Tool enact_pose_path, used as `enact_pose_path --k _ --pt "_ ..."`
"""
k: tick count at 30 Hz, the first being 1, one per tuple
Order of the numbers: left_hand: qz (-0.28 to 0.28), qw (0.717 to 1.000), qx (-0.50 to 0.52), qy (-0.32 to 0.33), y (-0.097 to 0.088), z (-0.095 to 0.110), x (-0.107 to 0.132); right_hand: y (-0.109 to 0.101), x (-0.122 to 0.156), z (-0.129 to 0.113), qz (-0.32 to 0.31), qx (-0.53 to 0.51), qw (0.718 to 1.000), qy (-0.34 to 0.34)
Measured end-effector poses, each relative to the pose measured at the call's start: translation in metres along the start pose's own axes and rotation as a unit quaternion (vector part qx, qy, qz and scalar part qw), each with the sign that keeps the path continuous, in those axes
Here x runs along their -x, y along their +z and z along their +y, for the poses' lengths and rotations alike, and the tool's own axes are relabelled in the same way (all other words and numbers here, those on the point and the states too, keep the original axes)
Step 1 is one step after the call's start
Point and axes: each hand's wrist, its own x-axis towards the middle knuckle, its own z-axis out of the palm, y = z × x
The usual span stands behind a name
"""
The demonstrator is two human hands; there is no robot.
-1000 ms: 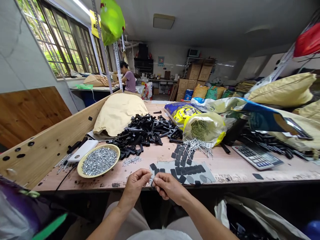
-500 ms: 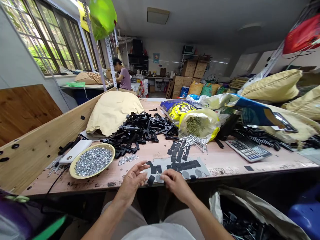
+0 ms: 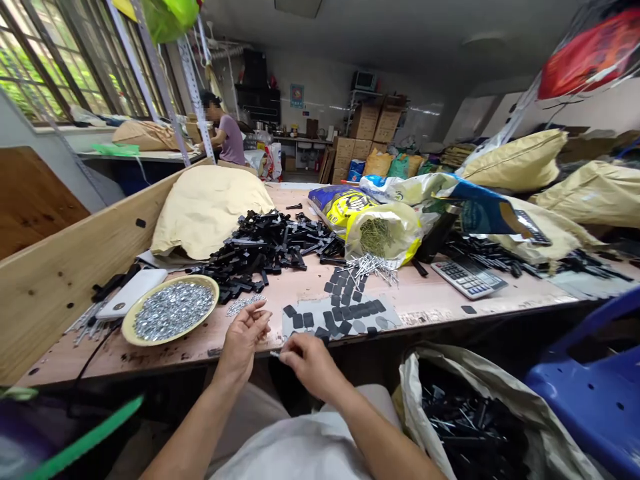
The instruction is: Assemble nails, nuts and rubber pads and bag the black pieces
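Observation:
My left hand [image 3: 241, 340] is held over the table's front edge, close to a small patch of loose metal nuts [image 3: 245, 305]. Its fingers are curled toward the thumb, and whatever they hold is too small to make out. To its right, my right hand [image 3: 313, 363] pinches a small, pale metal piece [image 3: 275, 354] at its fingertips, mostly hidden by the fingers. Just beyond that hand, several black rounded pads [image 3: 303, 321] lie on a grey sheet [image 3: 289, 330]. A yellowish bowl [image 3: 131, 337] full of metal nuts stands left of my left hand.
Behind the pads are a heap of black plastic parts [image 3: 270, 243], a pile of metal screws [image 3: 373, 270] and an open bag [image 3: 407, 230]. A calculator [image 3: 470, 279] lies on the right. Below, a sack [image 3: 413, 400] of black parts stands beside a blue chair [image 3: 595, 373].
Both hands have drawn back from the grey sheet toward the table edge, the right one with the small metal piece. The camera view has turned right and slightly down.

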Motion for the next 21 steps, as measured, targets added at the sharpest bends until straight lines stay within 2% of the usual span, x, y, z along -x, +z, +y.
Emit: enact_pose_path --k 2,5,8,11,14,16,18,21 --pt "0.016 0.999 -0.021 0.033 -0.011 0.006 0.0 0.007 0.001 -0.003 -0.059 -0.16 0.985 0.029" --pt "0.052 0.996 -0.042 0.051 -0.029 0.012 0.002 -0.017 0.006 0.017 -0.093 -0.249 0.959 0.099" --pt "0.061 0.997 -0.036 0.038 -0.034 0.012 0.002 -0.063 0.021 0.05 -0.085 -0.159 0.978 0.11" --pt "0.055 0.998 -0.033 0.021 -0.028 0.008 -0.002 -0.127 0.051 0.086 -0.035 -0.041 0.988 0.146" --pt "0.041 0.998 -0.039 0.011 -0.017 0.001 -0.011 -0.195 0.094 0.119 0.05 0.042 0.977 0.202" --pt "0.032 0.998 -0.045 -0.003 -0.009 -0.004 -0.017 -0.23 0.125 0.138 0.099 0.101 0.96 0.243" --pt "0.023 0.998 -0.051 -0.017 -0.003 -0.009 -0.021 -0.248 0.152 0.156 0.123 0.148 0.938 0.289" --pt "0.007 0.997 -0.069 -0.017 0.001 -0.015 -0.025 -0.246 0.184 0.181 0.12 0.207 0.895 0.377"
